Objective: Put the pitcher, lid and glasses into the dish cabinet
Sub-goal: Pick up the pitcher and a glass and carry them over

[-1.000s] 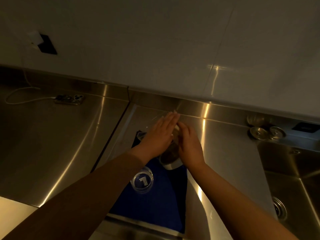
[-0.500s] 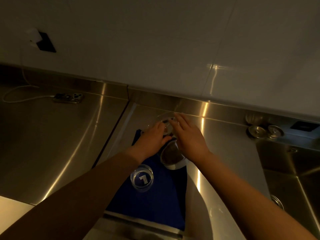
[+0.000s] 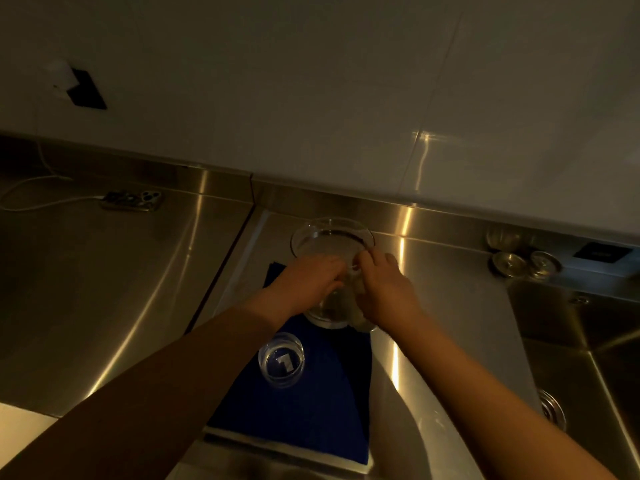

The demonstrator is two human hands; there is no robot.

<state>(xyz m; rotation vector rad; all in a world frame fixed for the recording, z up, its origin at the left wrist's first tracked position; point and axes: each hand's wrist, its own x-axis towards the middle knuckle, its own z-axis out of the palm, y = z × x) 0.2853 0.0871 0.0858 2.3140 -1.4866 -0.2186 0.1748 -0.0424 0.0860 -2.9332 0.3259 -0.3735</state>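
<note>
Hands: left hand [image 3: 311,280] and right hand [image 3: 382,292] both on the glass pitcher [image 3: 330,271], fingers curled round its body/upper wall from either side; two-handed grasp, firm as far as visible.

Change vs. 1 s ago: hands were laid over the vessel, fingers mostly straight. Now they sit lower on its sides and the wide clear rim shows at the back, tipped toward the wall. Judged: pitcher taken up or being tilted off the mat, i.e. start of carry to the dish cabinet. Cabinet not in view. Lid: cannot tell where it is.

Left to right: wall socket w/ white plug [image 3: 74,86]; cable to a phone [image 3: 133,200] lying flat on the stainless counter [image 3: 104,289]; blue mat [image 3: 311,403] w/ one small glass [image 3: 281,360] upright, near the pitcher, untouched; two round metal strainers [image 3: 524,265] at the back ledge; sink [image 3: 588,358] w/ drain at far right.

Room: dim, warm light; white tiled wall behind.
</note>
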